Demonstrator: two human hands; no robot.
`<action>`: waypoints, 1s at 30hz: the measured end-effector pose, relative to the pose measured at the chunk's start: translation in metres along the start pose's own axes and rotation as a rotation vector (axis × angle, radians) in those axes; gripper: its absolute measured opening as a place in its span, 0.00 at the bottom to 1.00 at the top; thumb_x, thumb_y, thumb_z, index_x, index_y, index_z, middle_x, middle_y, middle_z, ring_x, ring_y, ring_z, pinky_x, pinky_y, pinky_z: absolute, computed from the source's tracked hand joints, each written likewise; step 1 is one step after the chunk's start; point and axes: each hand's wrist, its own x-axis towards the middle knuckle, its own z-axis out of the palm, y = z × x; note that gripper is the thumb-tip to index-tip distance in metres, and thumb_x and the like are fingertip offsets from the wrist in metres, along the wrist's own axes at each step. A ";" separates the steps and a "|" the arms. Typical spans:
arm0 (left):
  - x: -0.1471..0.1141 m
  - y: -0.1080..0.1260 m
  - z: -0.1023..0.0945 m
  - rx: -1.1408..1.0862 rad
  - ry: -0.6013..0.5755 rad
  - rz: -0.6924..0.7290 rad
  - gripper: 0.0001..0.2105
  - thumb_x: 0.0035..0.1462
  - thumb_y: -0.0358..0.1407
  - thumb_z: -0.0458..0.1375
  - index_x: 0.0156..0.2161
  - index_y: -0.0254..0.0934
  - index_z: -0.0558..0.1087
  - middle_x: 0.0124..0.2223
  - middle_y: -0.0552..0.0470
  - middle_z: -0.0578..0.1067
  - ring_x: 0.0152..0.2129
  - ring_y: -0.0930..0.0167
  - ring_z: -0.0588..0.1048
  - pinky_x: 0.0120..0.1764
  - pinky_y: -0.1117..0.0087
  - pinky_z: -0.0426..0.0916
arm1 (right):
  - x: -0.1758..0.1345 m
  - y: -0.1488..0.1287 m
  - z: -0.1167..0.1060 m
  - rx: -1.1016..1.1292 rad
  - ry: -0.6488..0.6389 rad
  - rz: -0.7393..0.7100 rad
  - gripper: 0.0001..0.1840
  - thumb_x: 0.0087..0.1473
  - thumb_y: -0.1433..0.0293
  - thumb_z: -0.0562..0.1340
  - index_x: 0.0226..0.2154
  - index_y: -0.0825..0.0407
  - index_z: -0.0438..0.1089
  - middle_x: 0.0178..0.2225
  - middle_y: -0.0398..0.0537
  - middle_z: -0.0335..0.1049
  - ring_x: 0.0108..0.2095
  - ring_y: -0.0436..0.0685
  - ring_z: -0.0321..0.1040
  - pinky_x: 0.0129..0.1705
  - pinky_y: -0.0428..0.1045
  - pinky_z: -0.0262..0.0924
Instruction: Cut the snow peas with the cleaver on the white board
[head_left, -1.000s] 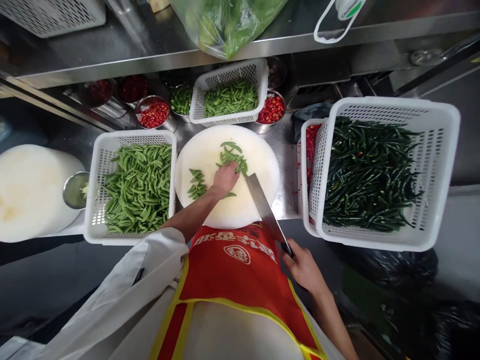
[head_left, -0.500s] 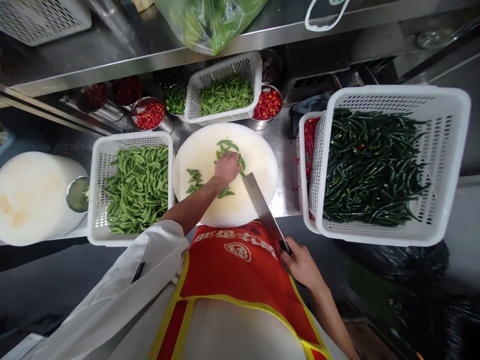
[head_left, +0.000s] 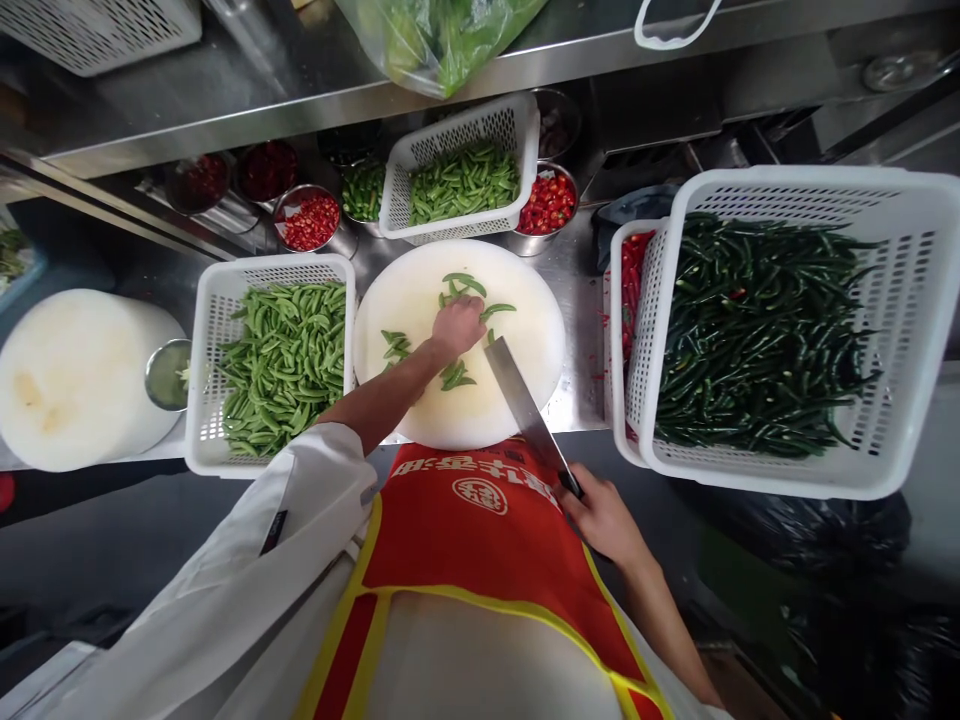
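My left hand [head_left: 458,327] is over the round white cutting board [head_left: 517,270], its fingers closed down on sugar snap peas. A snap pea pod [head_left: 497,311] sticks out to the right of the fingers, and another pod [head_left: 463,282] curves out beyond them. Two small groups, cut pods [head_left: 456,377] near the wrist and cut pods [head_left: 395,346] farther left, lie on the board. Gripping a cleaver [head_left: 523,396] by its black handle, my right hand [head_left: 604,515] stays at the apron's right side. The blade's tip points at the board beside the left hand.
Left stands a white basket [head_left: 196,380] of snap peas, with another basket [head_left: 405,233] of pods behind the board. Bowls of chopped red chilli [head_left: 309,220] and red pepper pieces [head_left: 551,203] flank it. A large basket [head_left: 926,300] of dark green chillies stands right. Overhead runs a steel shelf [head_left: 247,115].
A pod now lies out to the right of my left fingers, and the cleaver's tip sits a little apart from the pods. The whole view has shifted slightly.
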 end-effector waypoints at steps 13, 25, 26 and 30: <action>0.000 0.014 -0.003 -0.017 -0.036 -0.004 0.12 0.62 0.27 0.55 0.51 0.31 0.69 0.51 0.35 0.75 0.52 0.55 0.73 0.51 0.59 0.69 | -0.006 -0.006 0.000 0.047 0.001 0.027 0.18 0.62 0.57 0.54 0.46 0.50 0.71 0.31 0.45 0.75 0.29 0.56 0.69 0.35 0.50 0.60; -0.051 -0.039 -0.050 -0.240 -0.185 0.063 0.03 0.54 0.31 0.61 0.36 0.39 0.72 0.31 0.55 0.75 0.29 0.70 0.72 0.34 0.70 0.65 | -0.006 0.001 0.009 0.049 0.022 0.033 0.18 0.63 0.57 0.54 0.45 0.50 0.70 0.28 0.43 0.73 0.26 0.55 0.66 0.32 0.49 0.58; -0.061 -0.043 -0.045 -0.241 -0.213 0.072 0.03 0.53 0.32 0.61 0.35 0.40 0.72 0.31 0.54 0.74 0.28 0.69 0.72 0.34 0.69 0.65 | -0.006 0.001 0.009 0.042 0.024 0.034 0.18 0.63 0.56 0.54 0.44 0.50 0.70 0.27 0.43 0.72 0.25 0.55 0.65 0.32 0.49 0.58; -0.089 -0.048 -0.012 -0.298 -0.225 0.071 0.07 0.52 0.32 0.65 0.36 0.39 0.72 0.40 0.50 0.76 0.34 0.68 0.74 0.39 0.67 0.69 | -0.004 -0.003 0.004 0.004 0.023 0.006 0.15 0.62 0.58 0.55 0.42 0.49 0.71 0.26 0.42 0.71 0.25 0.55 0.65 0.32 0.48 0.59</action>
